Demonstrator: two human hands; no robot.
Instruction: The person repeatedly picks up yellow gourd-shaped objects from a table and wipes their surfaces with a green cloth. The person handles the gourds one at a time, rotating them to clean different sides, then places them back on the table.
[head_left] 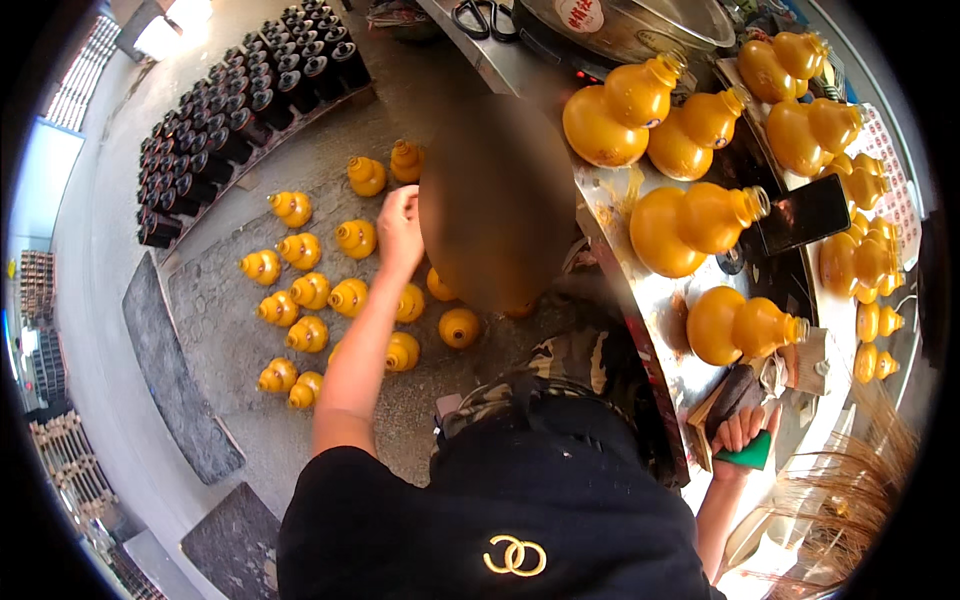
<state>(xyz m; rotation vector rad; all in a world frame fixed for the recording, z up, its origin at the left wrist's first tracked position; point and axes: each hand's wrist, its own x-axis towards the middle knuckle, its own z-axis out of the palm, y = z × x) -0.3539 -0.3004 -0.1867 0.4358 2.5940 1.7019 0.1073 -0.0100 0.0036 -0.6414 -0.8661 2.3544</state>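
Note:
My left hand reaches over the floor with its fingers curled together. Its fingertips meet a large blurred dark patch, so what they hold, if anything, is hidden. Around that forearm stand several yellow gourd-shaped bottles, partly covered by it. On the right, at the table's near part, my right hand is closed on a flat green pad. A dark brown object lies just beyond those fingers. Larger yellow gourd bottles stand along the metal table.
Rows of black jars fill a pallet at the far left. Dark mats lie on the floor. The table also bears a metal pot, black-handled scissors and a dark phone. Long straw bristles spread at the lower right.

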